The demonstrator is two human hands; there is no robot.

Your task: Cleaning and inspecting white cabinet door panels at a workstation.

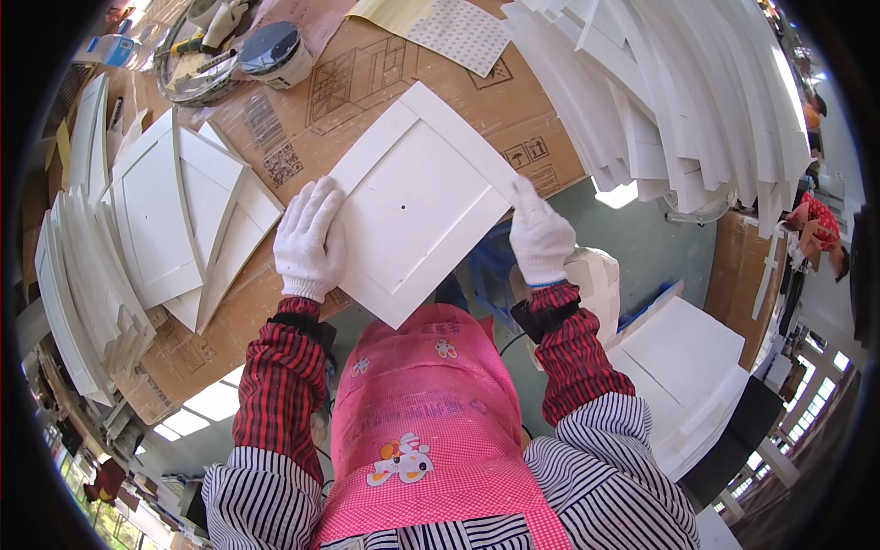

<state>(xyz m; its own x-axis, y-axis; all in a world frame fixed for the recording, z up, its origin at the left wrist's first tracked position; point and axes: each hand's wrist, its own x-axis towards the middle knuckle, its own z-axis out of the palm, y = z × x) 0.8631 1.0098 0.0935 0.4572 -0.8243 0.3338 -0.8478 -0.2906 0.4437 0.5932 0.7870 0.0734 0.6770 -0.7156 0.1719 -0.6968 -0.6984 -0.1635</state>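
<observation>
A white square recessed cabinet panel [431,197] lies at an angle in front of me, a small dark hole near its middle. My left hand [310,238], in a white knitted glove, lies against its left corner with the fingers stretched out flat. At the right corner, my gloved right hand [543,236] is closed, its fingertips slightly blurred against the edge. Whatever sits inside those fingers, if anything, is hidden. Cardboard [367,92] covers the table under the panel, whose near corner juts past the table edge toward my pink apron [422,385].
More white panels [156,215] are stacked at left, and a big pile of white boards [660,82] stands at far right. A lidded tub [275,57] and yellow abrasive-looking sheets [440,27] lie at the back. White boards [678,357] also rest low on my right.
</observation>
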